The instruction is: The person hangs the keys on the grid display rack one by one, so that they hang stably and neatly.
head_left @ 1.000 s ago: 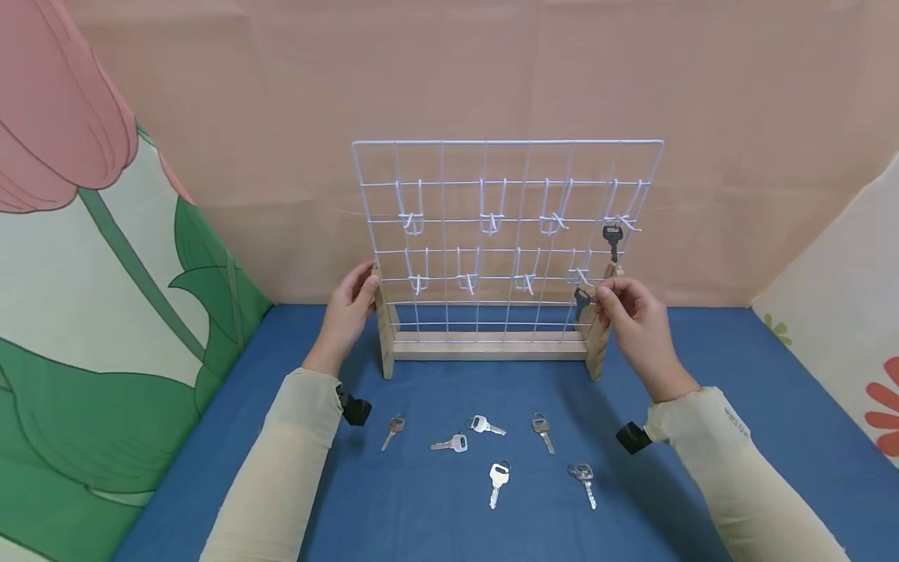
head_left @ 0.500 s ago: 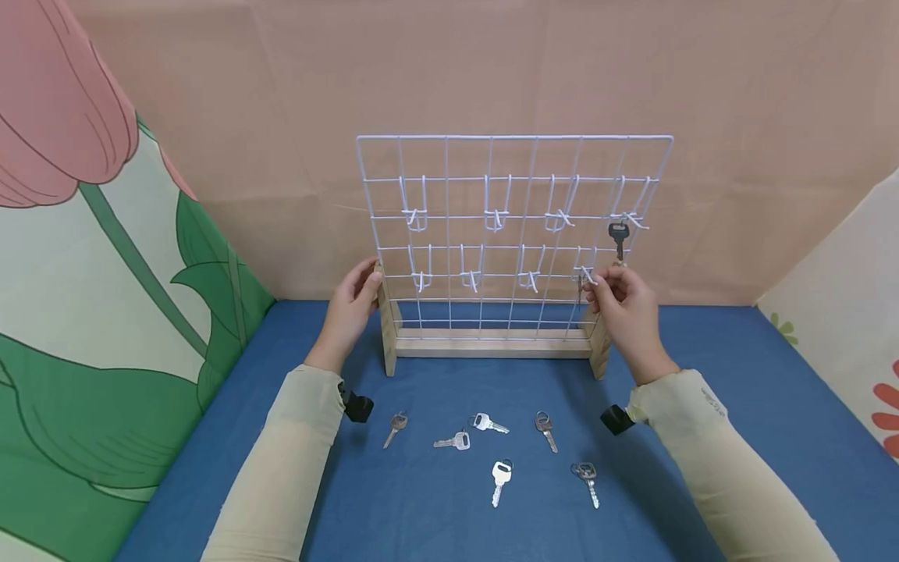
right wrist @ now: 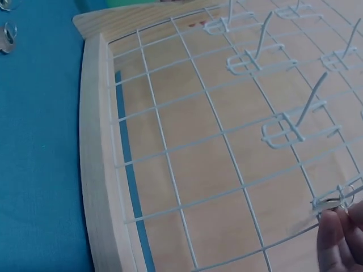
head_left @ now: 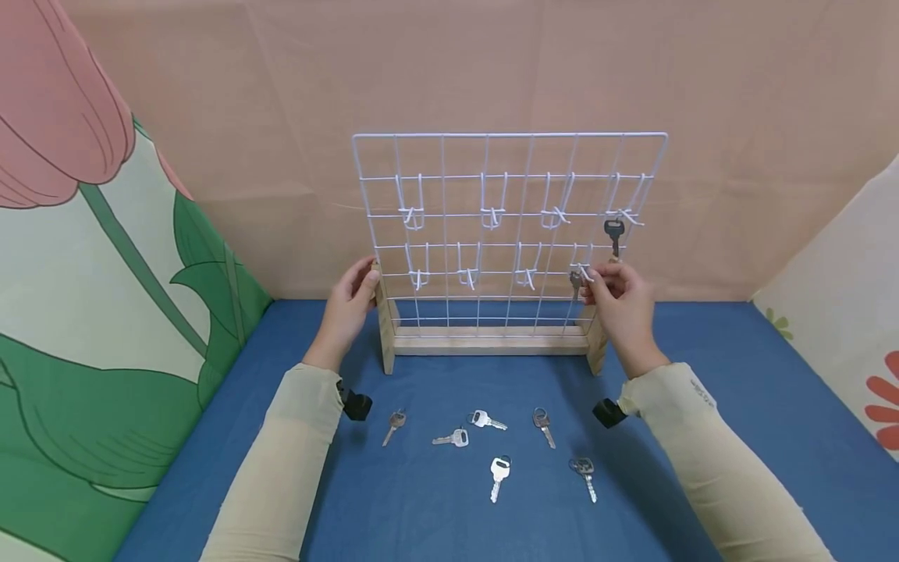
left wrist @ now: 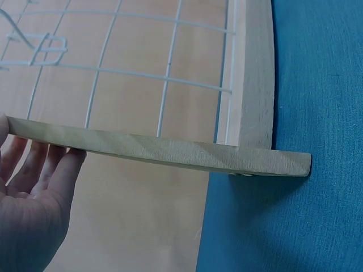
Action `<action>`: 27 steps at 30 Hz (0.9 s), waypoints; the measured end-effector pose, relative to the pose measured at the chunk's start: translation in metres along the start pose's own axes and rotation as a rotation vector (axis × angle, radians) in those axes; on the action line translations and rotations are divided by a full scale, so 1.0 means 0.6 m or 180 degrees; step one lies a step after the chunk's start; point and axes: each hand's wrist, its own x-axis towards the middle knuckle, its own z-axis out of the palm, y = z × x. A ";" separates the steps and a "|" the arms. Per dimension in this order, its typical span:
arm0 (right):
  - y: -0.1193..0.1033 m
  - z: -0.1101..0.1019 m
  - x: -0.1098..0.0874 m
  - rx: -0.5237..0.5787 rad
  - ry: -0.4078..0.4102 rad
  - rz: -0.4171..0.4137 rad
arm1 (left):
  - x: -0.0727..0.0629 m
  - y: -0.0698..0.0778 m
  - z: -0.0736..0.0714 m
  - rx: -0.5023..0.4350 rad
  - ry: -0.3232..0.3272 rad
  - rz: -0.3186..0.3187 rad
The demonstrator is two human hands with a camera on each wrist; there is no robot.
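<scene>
A white wire grid rack (head_left: 509, 136) with hooks stands on a wooden base. My left hand (head_left: 351, 304) grips its left wooden side post (left wrist: 170, 153), thumb on one side and fingers on the other. At the rightmost lower hook (head_left: 581, 272), my right hand (head_left: 623, 308) pinches a key (head_left: 576, 282) by its ring. In the right wrist view, the ring (right wrist: 348, 195) overlaps the hook right at the fingertips. Just above hangs a black-headed key (head_left: 614, 232) on the rightmost upper hook (head_left: 623, 215).
Several loose keys lie on the blue cloth (head_left: 435, 515) in front of the rack, among them a bright silver key (head_left: 499, 472) and a brownish key (head_left: 541, 421). A tan backdrop (head_left: 281, 94) rises behind. Printed flower panels (head_left: 140, 406) flank the table.
My right hand has moved left and slightly up, bringing the key from beside the right post to the rightmost lower hook. My left hand keeps its grip on the post.
</scene>
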 end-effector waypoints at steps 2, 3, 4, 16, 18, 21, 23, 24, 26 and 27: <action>-0.001 -0.006 -0.009 -0.0090 -0.0035 0.0035 | 0.000 0.000 0.001 -0.0023 -0.0001 -0.0004; -0.002 -0.010 -0.015 -0.0180 -0.0077 0.0062 | 0.000 0.001 0.001 -0.0037 -0.0006 -0.0007; -0.003 -0.015 -0.022 -0.0260 -0.0150 0.0099 | 0.000 0.001 0.001 -0.0043 -0.0008 -0.0013; 0.034 -0.086 -0.126 -0.1280 -0.3006 -0.0756 | 0.002 0.008 0.001 -0.0047 -0.0012 -0.0064; 0.040 -0.092 -0.146 -0.1248 -0.3302 -0.0813 | 0.003 0.011 0.001 -0.0063 -0.0017 -0.0058; 0.044 -0.094 -0.174 -0.1306 -0.3562 -0.0698 | 0.002 0.009 0.000 -0.0054 -0.0027 -0.0026; 0.046 -0.093 -0.187 -0.1372 -0.3635 -0.0574 | 0.002 0.006 -0.001 -0.0045 -0.0021 -0.0005; 0.047 -0.092 -0.192 -0.1417 -0.3651 -0.0551 | 0.001 0.004 -0.001 -0.0044 -0.0011 0.0001; 0.047 -0.089 -0.197 -0.1508 -0.3643 -0.0557 | 0.001 0.001 0.000 -0.0048 -0.0001 0.0011; 0.047 -0.088 -0.198 -0.1550 -0.3627 -0.0572 | 0.002 0.000 0.002 -0.0066 0.0000 0.0027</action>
